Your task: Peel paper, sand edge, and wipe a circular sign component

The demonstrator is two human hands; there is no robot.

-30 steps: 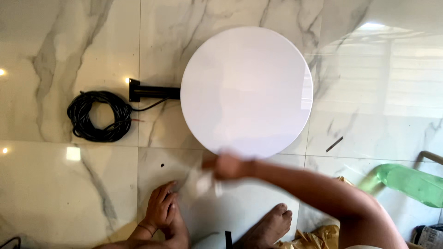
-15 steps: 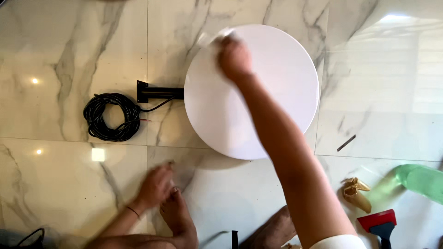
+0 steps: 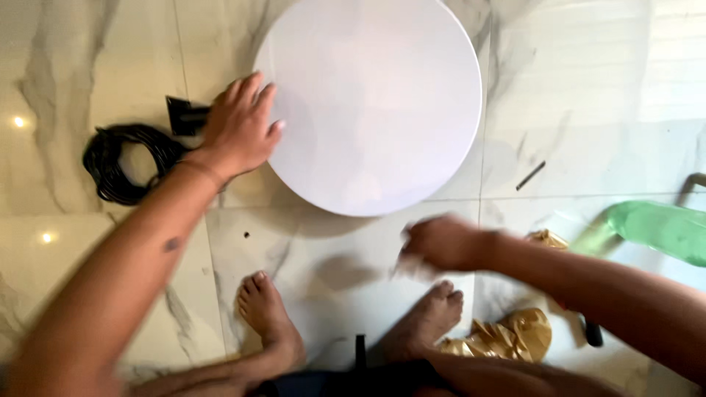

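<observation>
While flat on the marble floor: white round disc, left hand spread on its left rim; right hand blurred below, grip indiscernible. Handling seemingly midway.
</observation>
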